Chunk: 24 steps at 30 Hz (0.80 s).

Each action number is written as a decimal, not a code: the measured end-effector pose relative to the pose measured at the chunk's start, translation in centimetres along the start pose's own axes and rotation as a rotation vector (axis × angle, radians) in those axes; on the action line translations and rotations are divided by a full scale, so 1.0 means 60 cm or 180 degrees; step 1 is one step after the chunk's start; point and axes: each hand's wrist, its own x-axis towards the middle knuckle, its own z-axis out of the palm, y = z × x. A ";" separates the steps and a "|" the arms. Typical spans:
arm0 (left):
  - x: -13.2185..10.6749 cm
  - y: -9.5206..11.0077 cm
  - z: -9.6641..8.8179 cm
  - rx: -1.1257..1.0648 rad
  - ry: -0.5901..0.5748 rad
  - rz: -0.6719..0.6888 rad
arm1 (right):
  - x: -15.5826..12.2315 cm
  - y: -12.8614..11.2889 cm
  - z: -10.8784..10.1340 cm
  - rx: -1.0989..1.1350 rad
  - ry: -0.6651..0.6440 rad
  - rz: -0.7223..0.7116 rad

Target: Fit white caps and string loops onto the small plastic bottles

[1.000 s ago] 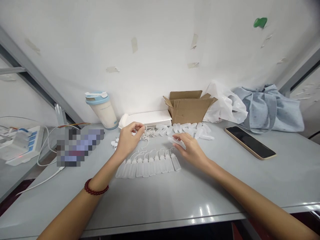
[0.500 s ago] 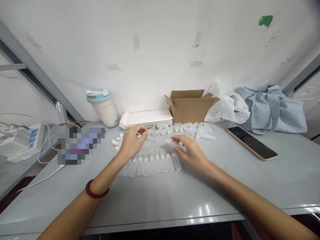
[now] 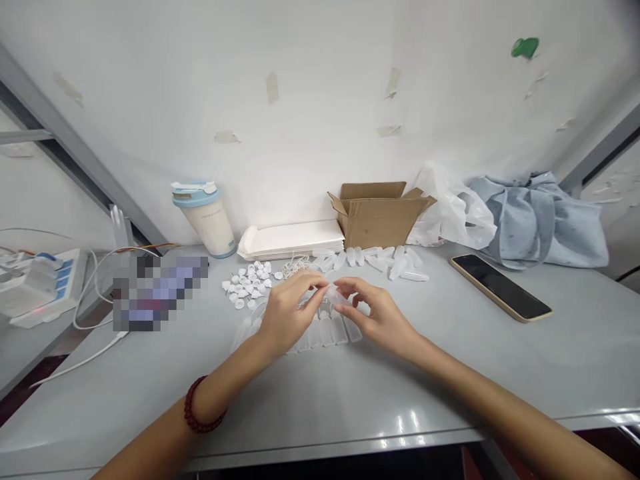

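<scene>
Bottle (image 3: 341, 299) gripped in right hand (image 3: 383, 310), left hand (image 3: 287, 312) just came over, pinched at its tip (maybe holding something, can't tell), so it's two-handed work now.

My left forearm (image 3: 160, 443) and right forearm (image 3: 490, 397) are bare as far as they show, long and slim, narrowing smoothly toward the wrists. Around my left wrist I wear a bracelet (image 3: 189, 407), dark red, made of what look like small beads set close together in one strand; any marking on them is too small to make out. My left hand (image 3: 287, 310) and right hand (image 3: 380, 310) are bare too, with slender, tapering fingers; my nails are too small to tell.
</scene>
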 end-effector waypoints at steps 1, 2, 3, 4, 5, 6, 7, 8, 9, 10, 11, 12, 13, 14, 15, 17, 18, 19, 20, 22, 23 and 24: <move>-0.001 0.000 0.001 0.0011 0.0022 0.0059 | 0.000 0.001 0.000 -0.0004 0.0007 -0.0013; -0.002 0.000 0.003 0.0024 0.0045 0.0131 | 0.000 0.001 0.000 0.0001 0.0007 -0.0026; -0.003 0.000 0.004 0.0038 0.0071 0.0212 | 0.000 0.001 0.000 0.0014 0.0002 -0.0035; -0.004 0.000 0.005 0.0054 0.0098 0.0307 | 0.000 0.000 0.000 0.0033 0.0002 -0.0044; -0.004 0.000 0.007 0.0069 0.0121 0.0412 | 0.000 0.000 0.000 0.0067 0.0002 -0.0051; -0.005 -0.001 0.008 0.0087 0.0135 0.0519 | 0.000 -0.001 0.000 0.0120 0.0004 -0.0053; -0.006 -0.001 0.010 0.0115 0.0149 0.0620 | 0.000 -0.001 0.000 0.0191 0.0003 -0.0047; -0.007 -0.002 0.011 0.0155 0.0159 0.0716 | 0.000 -0.001 0.000 0.0275 -0.0004 -0.0036; -0.008 -0.003 0.011 0.0206 0.0162 0.0798 | 0.000 -0.001 0.000 0.0360 -0.0011 -0.0017; -0.009 -0.005 0.012 0.0265 0.0168 0.0868 | 0.000 -0.001 0.000 0.0436 -0.0017 0.0013; -0.010 -0.006 0.013 0.0331 0.0177 0.0925 | 0.000 -0.001 0.000 0.0495 -0.0021 0.0053; -0.011 -0.007 0.013 0.0400 0.0189 0.0974 | -0.001 -0.001 0.000 0.0536 -0.0014 0.0095; -0.012 -0.007 0.013 0.0465 0.0196 0.1016 | -0.001 -0.001 0.000 0.0564 0.0001 0.0134; -0.013 -0.008 0.013 0.0517 0.0203 0.1054 | -0.001 -0.001 0.000 0.0585 0.0022 0.0170; -0.014 -0.009 0.014 0.0559 0.0200 0.1085 | -0.001 -0.002 0.000 0.0601 0.0043 0.0200; -0.015 -0.009 0.014 0.0611 0.0195 0.1152 | -0.002 -0.003 0.000 0.0615 0.0091 0.0241; -0.016 -0.010 0.015 0.0625 0.0190 0.1177 | -0.002 -0.003 0.001 0.0611 0.0115 0.0260; -0.016 -0.010 0.015 0.0636 0.0192 0.1200 | -0.002 -0.004 0.001 0.0608 0.0140 0.0276; -0.017 -0.010 0.015 0.0649 0.0199 0.1224 | -0.003 -0.004 0.002 0.0611 0.0160 0.0290; -0.017 -0.010 0.016 0.0672 0.0187 0.1263 | -0.003 -0.005 0.002 0.0644 0.0191 0.0318; -0.017 -0.010 0.016 0.0684 0.0150 0.1260 | -0.002 -0.005 0.002 0.0674 0.0201 0.0337; -0.017 -0.010 0.016 0.0696 0.0099 0.1243 | -0.002 -0.005 0.002 0.0705 0.0210 0.0365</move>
